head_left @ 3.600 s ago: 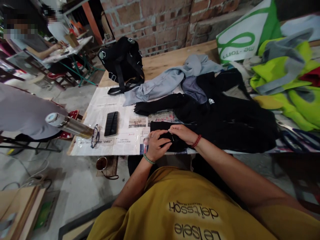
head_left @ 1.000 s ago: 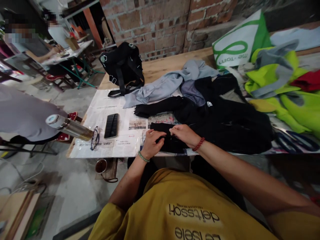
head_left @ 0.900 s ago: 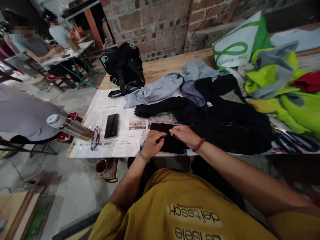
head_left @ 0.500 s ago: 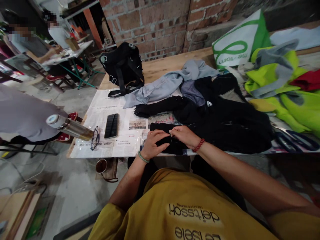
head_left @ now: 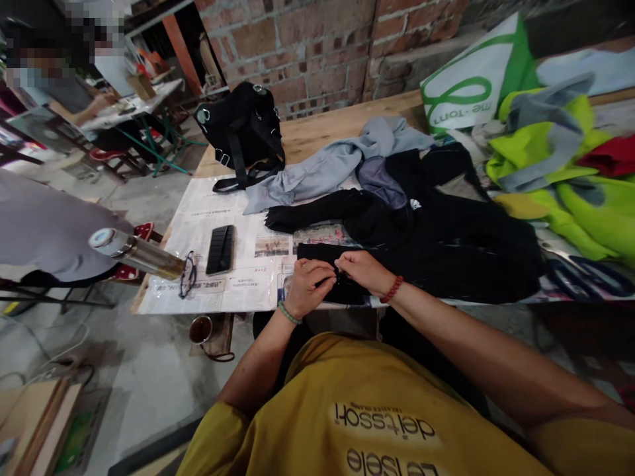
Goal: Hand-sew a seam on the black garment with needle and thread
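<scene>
A black garment (head_left: 446, 244) lies spread over the newspaper-covered table, one sleeve reaching left. Both hands work at its near left end, where black cloth sticks out beyond my fingers. My left hand (head_left: 312, 287), with a green bead bracelet at its wrist, is closed, thumb and fingertips pressed together over the cloth. Right beside it, my right hand (head_left: 363, 272) pinches at the fingertips; a red bead bracelet circles that wrist. Whatever small thing sits between the fingertips is too small to make out.
A phone (head_left: 221, 250), eyeglasses (head_left: 188, 274) and a tilted flask (head_left: 136, 253) are at the left. Behind lie a black bag (head_left: 245, 129) and grey cloth (head_left: 317, 168). Scissors (head_left: 585, 271), yellow-green clothes (head_left: 590, 205) and a green-white bag (head_left: 476, 82) are rightward. A person (head_left: 54, 218) sits left.
My left hand has closed: its thumb and fingers were apart and now press together close to my right fingertips. My right hand keeps its pinch in nearly the same place.
</scene>
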